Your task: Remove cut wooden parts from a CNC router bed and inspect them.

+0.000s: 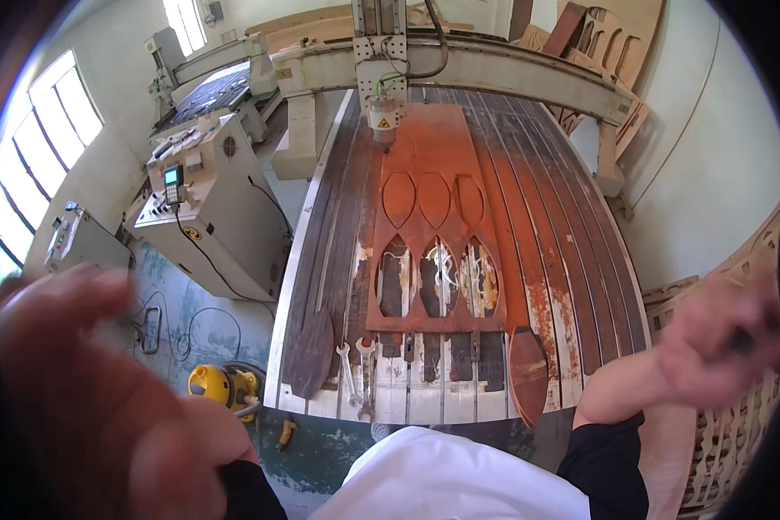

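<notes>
Close to the camera at the left, my left hand is raised and blurred, its fingers apart with nothing seen in them. My right hand is up at the right edge, smeared by motion; whether it holds anything is unclear. Neither touches the machine bed. Between them a reddish-brown wooden board lies on the slotted bed, with three leaf-shaped openings and three leaf outlines farther back. Stacked leaf-shaped wooden pieces rest at the front right. Two wrenches lie at the front left beside a dark wooden piece.
A router spindle hangs from the gantry over the board. Left stands a control cabinet with a handheld controller. A yellow vacuum-like machine and cables are on the floor. Cut wooden panels lean at right.
</notes>
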`<state>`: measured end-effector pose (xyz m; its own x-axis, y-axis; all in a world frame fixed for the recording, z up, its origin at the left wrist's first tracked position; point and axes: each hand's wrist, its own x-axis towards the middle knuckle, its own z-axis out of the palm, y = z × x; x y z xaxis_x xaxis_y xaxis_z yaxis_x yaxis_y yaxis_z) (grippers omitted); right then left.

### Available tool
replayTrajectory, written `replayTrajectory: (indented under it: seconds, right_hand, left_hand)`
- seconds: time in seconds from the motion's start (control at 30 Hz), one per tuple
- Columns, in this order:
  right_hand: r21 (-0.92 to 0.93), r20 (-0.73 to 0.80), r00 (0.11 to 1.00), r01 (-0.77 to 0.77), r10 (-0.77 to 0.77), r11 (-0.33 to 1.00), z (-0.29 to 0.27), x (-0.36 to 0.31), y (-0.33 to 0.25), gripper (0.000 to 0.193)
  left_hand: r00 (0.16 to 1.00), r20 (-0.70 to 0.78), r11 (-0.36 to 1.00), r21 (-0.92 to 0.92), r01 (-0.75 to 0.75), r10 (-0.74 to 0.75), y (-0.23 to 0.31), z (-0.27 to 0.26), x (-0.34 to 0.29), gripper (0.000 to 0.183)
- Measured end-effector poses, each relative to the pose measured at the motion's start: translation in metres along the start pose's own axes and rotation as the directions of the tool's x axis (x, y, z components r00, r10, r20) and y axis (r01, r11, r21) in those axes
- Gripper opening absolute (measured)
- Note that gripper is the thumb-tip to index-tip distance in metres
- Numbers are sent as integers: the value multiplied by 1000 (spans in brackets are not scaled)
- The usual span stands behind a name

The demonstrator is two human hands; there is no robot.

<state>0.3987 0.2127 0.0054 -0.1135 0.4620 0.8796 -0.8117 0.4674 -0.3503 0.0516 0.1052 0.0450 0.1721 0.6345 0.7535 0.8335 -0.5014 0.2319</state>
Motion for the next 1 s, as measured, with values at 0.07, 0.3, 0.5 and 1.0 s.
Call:
replayTrajectory:
  seconds: [0.07, 0.3, 0.5, 1.0]
  right_hand:
    - [-381, -446, 885, -320, 131, 867, -20, -31, 48, 24]
    - [-616, -717, 603, -783, 349, 86, -189, -245, 209, 35]
    - [-591, -793, 540, -794, 282, -140, -260, -398, 249, 36]
    - [-542, -805, 507, -840, 308, -36, -296, -451, 270, 14]
  left_hand:
    - [932, -362, 998, -58, -25, 3, -23, 57, -10, 38]
    - [796, 320, 760, -261, 596, -514, -165, 320, -94, 23]
    - [708, 548, 830, -42, 556, -446, -225, 506, -174, 18]
    - [72, 503, 34, -83, 996, -861, -329, 772, -119, 18]
